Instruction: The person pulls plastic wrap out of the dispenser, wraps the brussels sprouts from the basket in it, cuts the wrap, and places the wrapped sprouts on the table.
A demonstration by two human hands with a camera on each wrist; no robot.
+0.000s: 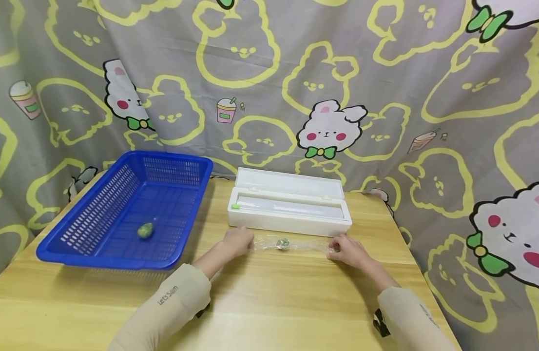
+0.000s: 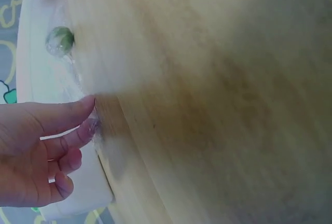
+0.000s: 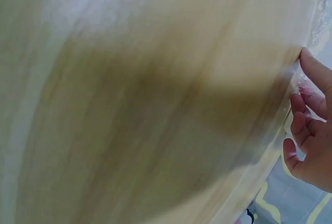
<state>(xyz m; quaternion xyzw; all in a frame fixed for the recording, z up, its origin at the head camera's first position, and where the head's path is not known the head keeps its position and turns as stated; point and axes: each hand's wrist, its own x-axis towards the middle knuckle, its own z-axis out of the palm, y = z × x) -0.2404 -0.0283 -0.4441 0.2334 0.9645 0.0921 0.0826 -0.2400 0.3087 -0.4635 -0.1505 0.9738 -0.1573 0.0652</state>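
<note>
A small round green item [image 1: 283, 243], its kind unclear, is wrapped in clear plastic film [image 1: 311, 245] drawn out to both sides. My left hand [image 1: 239, 241] pinches the film's left end between thumb and finger. At the other end, my right hand [image 1: 349, 250] pinches the film too. In the left wrist view the green ball [image 2: 60, 41] shows through the film, beyond the left thumb. Just behind the hands stands a white cling film box [image 1: 291, 225], its lid [image 1: 291, 184] raised and a film roll [image 1: 291, 206] inside.
A blue plastic basket [image 1: 195, 209] stands on the left of the wooden table [image 1: 269, 302]. Inside it lies another green wrapped ball [image 1: 144, 230]. A patterned grey curtain [image 1: 260, 97] hangs behind the table and along its right side.
</note>
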